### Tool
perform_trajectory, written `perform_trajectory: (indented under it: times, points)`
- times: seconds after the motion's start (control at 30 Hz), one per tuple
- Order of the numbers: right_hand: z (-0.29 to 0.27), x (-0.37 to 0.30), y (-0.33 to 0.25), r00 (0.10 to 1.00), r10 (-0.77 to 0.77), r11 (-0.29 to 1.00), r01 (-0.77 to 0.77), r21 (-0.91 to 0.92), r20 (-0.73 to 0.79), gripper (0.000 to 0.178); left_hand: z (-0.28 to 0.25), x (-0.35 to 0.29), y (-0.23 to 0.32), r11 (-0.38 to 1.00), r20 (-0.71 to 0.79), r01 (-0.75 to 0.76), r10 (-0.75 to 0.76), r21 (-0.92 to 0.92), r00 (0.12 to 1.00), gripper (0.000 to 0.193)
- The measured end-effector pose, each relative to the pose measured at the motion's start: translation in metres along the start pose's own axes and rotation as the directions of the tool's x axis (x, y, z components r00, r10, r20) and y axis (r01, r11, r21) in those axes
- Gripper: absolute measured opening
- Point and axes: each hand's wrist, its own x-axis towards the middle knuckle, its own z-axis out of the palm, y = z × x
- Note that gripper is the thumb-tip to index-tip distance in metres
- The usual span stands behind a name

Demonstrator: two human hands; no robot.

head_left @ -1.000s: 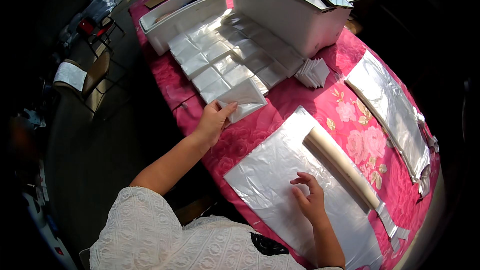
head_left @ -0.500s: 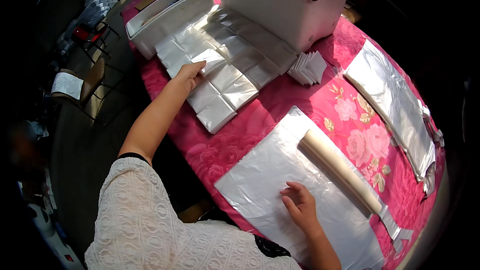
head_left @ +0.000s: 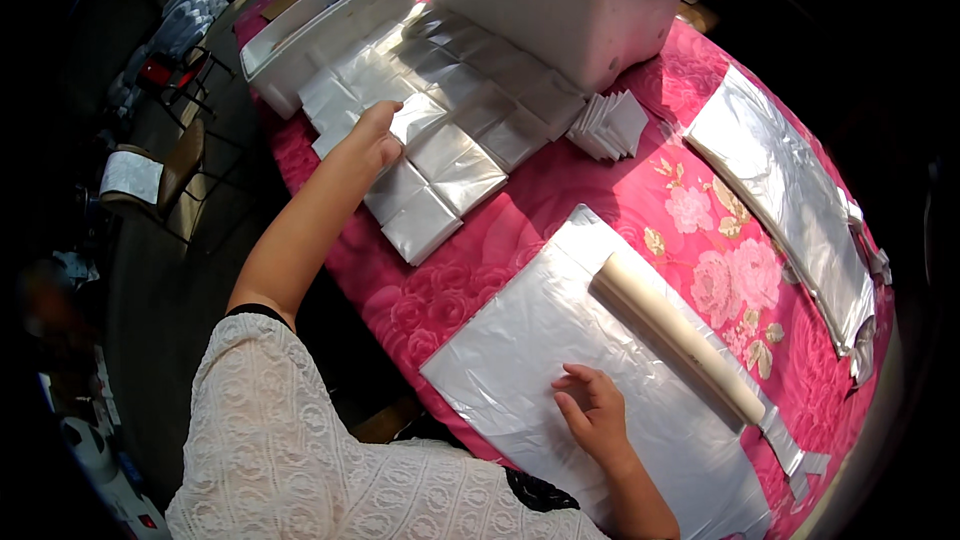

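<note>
Our flowered pink desk (head_left: pixel 470 290) carries one large white box (head_left: pixel 540 15) and two piles of plastic sheets (head_left: pixel 530 330); the nearer pile's long axis slants far-left to near-right. Folded packets (head_left: pixel 455 175), too overlapped to count, lie in rows alongside one narrower open box (head_left: pixel 290 60). One tube (head_left: pixel 680 340) lies on the nearer pile, parallel to its long edge. Our left hand (head_left: pixel 375 135) is at the packets, fingers mostly hidden, so we cannot tell its grip; our right hand (head_left: pixel 597 415), loosely curled and unladen, is above the nearer pile.
</note>
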Motion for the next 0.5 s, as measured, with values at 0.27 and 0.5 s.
perform_trajectory:
  times: [0.27, 0.5]
  points:
    - [0.004, -0.001, 0.002, 0.998, 0.038, 0.999, -0.038, 0.009, -0.043, 0.032, -0.066, -0.026, 0.009, 0.638, -0.100, -0.528, 0.685, 0.560, 0.722, 0.049]
    - [0.008, -0.002, 0.004, 0.997, 0.044, 0.999, -0.045, -0.007, -0.060, 0.028, -0.159, 0.005, -0.013, 0.814, -0.352, -0.496, 0.579, 0.302, 0.736, 0.066]
